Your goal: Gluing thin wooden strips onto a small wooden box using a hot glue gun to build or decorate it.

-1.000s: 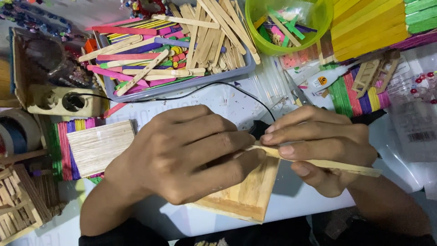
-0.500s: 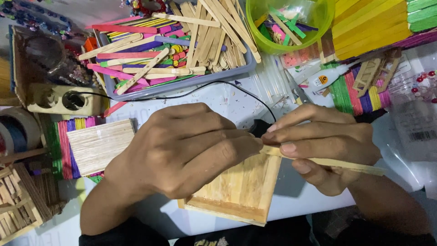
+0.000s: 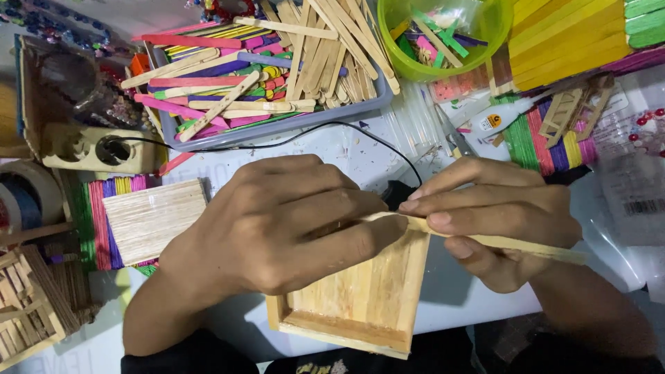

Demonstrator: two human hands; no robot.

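Wooden craft stick (image 3: 485,239) lies crosswise above the shallow wooden tray (image 3: 360,305), pinched by both hands: left hand (image 3: 291,221) and right hand (image 3: 499,208) (fingertips meeting mid-stick).

Bright even overhead light, soft shadows, sharp focus.

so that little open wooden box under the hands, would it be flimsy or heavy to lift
The wooden box looks built from thin flat sticks, so probably light for its size. Its low walls and flat base suggest it stays stiff and sits steady rather than tipping. The joints could be fragile if squeezed; the left hand and right hand press a stick along its rim.
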